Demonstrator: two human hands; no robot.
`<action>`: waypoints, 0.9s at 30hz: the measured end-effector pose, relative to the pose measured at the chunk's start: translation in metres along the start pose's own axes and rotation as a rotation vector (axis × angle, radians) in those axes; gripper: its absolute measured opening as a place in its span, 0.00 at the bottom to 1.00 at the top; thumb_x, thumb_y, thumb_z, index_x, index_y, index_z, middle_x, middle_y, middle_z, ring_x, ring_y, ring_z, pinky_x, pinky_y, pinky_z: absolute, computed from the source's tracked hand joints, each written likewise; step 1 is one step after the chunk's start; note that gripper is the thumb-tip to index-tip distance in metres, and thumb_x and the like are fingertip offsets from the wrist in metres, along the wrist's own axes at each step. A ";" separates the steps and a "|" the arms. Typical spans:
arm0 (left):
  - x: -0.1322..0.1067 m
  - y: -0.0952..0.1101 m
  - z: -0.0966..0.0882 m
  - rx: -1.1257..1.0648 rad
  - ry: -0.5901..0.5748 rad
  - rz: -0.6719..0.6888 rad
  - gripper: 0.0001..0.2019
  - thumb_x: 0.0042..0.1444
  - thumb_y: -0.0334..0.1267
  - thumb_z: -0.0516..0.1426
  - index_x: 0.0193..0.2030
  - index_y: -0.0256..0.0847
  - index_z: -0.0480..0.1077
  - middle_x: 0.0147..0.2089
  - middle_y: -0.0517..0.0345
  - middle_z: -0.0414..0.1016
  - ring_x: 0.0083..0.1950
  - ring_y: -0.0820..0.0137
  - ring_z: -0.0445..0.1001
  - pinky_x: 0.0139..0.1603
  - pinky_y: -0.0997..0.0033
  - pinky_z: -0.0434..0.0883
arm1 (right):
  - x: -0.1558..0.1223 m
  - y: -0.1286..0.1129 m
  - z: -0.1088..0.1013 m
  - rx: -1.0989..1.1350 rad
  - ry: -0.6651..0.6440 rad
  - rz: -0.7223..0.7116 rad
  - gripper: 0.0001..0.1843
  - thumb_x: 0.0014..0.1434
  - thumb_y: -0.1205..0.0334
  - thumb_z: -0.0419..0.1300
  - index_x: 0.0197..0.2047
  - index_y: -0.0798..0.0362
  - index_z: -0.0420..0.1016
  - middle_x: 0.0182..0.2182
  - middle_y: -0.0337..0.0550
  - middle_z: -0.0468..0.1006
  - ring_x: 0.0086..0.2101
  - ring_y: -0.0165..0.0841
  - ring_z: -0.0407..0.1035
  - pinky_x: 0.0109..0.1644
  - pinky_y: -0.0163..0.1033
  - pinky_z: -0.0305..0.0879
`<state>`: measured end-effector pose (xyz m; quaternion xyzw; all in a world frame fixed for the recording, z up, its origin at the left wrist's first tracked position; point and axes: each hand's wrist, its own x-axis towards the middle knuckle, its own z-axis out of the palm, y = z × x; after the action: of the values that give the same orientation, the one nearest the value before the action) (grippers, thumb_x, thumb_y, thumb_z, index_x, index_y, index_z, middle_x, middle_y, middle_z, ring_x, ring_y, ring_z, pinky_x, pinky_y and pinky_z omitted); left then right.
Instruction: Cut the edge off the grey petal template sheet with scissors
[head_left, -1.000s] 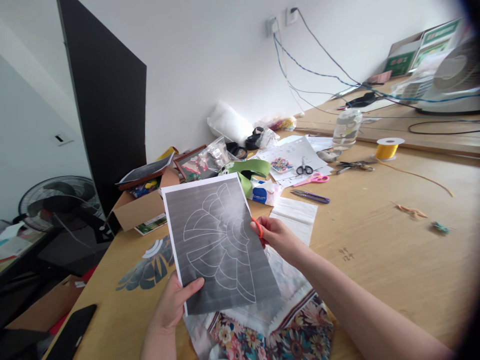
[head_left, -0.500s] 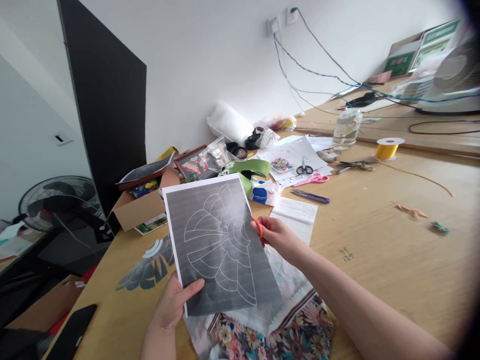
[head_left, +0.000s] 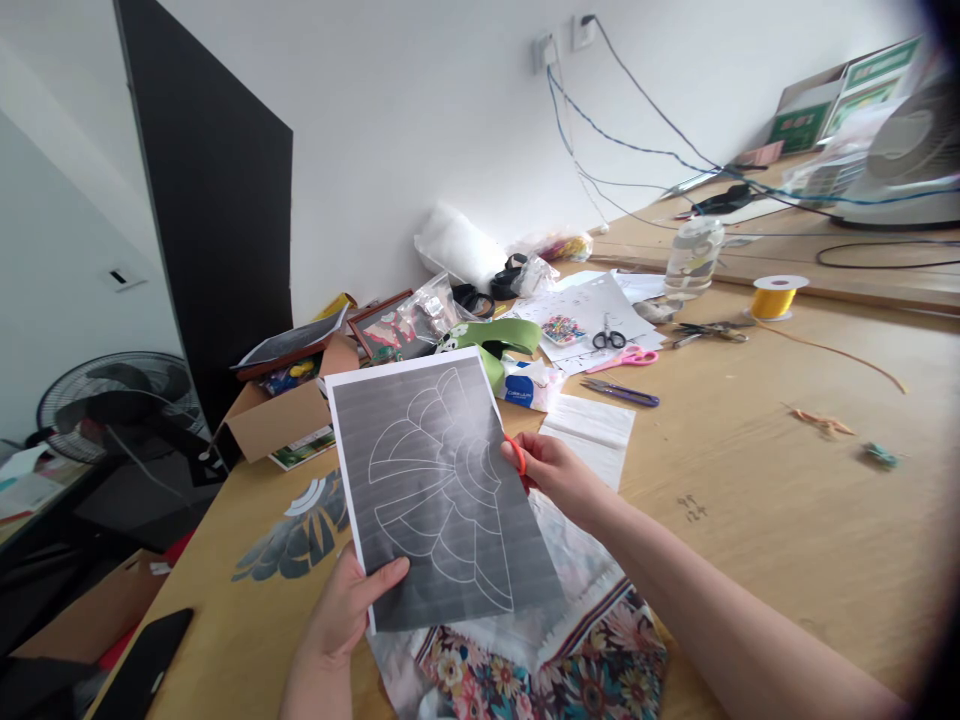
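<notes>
The left hand (head_left: 346, 607) pinches the lower left corner of a printed sheet (head_left: 439, 490), thumb on the face and fingers behind, holding it up off the wooden table (head_left: 757, 500). The right hand (head_left: 551, 472) is closed around orange-handled scissors (head_left: 514, 455) at the sheet's right edge; the blades are hidden behind the paper, so whether they are biting it cannot be told. For a clean cut, the judgement is that the left hand should keep the sheet taut and turn it into the blades, while the scissors take long strokes along the white lines rather than snipping.

The sheet is thin office paper, printed dark grey with faint streaks and a white-outlined fan of petal shapes, and it bows slightly. Below the hands lies a floral cloth (head_left: 547, 670) with a frayed white edge. Just beyond the right hand rests a flat white paper strip (head_left: 589, 432). Farther off are purple and pink scissors (head_left: 622, 375), a green ribbon (head_left: 495, 340), a cardboard box (head_left: 289, 410) left of the sheet, and a glossy yellow spool (head_left: 776, 297).
</notes>
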<state>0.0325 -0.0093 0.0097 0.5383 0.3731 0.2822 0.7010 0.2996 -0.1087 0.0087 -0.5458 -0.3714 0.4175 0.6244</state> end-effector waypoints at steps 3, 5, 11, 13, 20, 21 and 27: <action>0.000 0.000 0.000 0.002 -0.010 0.001 0.24 0.40 0.39 0.71 0.47 0.38 0.76 0.44 0.45 0.81 0.47 0.49 0.78 0.50 0.51 0.73 | 0.000 0.000 0.000 0.003 0.007 0.004 0.27 0.53 0.35 0.60 0.26 0.51 0.61 0.19 0.33 0.65 0.21 0.27 0.59 0.27 0.36 0.49; 0.000 -0.001 -0.001 0.004 -0.013 0.001 0.24 0.41 0.39 0.71 0.47 0.38 0.76 0.44 0.45 0.81 0.47 0.49 0.78 0.50 0.51 0.73 | 0.000 0.000 0.001 0.005 0.010 0.008 0.27 0.52 0.34 0.60 0.25 0.51 0.61 0.18 0.33 0.65 0.21 0.26 0.59 0.27 0.36 0.49; 0.005 -0.005 -0.008 0.020 -0.041 -0.006 0.23 0.41 0.39 0.71 0.46 0.38 0.76 0.44 0.46 0.81 0.46 0.51 0.79 0.48 0.55 0.74 | -0.001 -0.001 0.001 0.028 0.010 0.009 0.27 0.52 0.35 0.61 0.26 0.51 0.61 0.19 0.32 0.64 0.21 0.26 0.59 0.27 0.36 0.50; 0.006 -0.006 -0.011 0.022 -0.053 -0.012 0.24 0.41 0.39 0.71 0.46 0.38 0.76 0.44 0.45 0.81 0.45 0.51 0.79 0.47 0.55 0.75 | -0.001 -0.001 0.002 0.033 0.005 0.009 0.27 0.52 0.35 0.61 0.26 0.51 0.61 0.20 0.33 0.64 0.22 0.26 0.59 0.27 0.36 0.50; 0.006 -0.006 -0.009 0.014 -0.043 0.005 0.25 0.39 0.40 0.72 0.47 0.38 0.76 0.45 0.45 0.81 0.47 0.50 0.78 0.48 0.53 0.74 | -0.001 -0.004 0.001 0.051 0.003 0.011 0.28 0.51 0.35 0.62 0.26 0.52 0.62 0.20 0.33 0.64 0.22 0.26 0.60 0.29 0.35 0.53; 0.005 -0.005 -0.007 0.014 -0.034 0.006 0.25 0.39 0.40 0.72 0.47 0.37 0.76 0.44 0.44 0.81 0.47 0.50 0.78 0.48 0.53 0.74 | -0.001 -0.004 0.001 0.048 0.004 0.011 0.28 0.51 0.35 0.62 0.26 0.52 0.62 0.20 0.33 0.64 0.22 0.26 0.60 0.29 0.35 0.53; 0.000 -0.001 0.000 0.015 -0.001 0.021 0.23 0.41 0.39 0.71 0.46 0.38 0.76 0.43 0.46 0.81 0.46 0.51 0.78 0.49 0.53 0.73 | -0.001 -0.004 0.001 0.039 0.013 0.003 0.28 0.50 0.34 0.62 0.26 0.52 0.62 0.20 0.33 0.64 0.22 0.26 0.60 0.28 0.35 0.53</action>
<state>0.0325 -0.0100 0.0086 0.5477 0.3689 0.2865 0.6942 0.2983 -0.1094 0.0132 -0.5368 -0.3582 0.4222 0.6366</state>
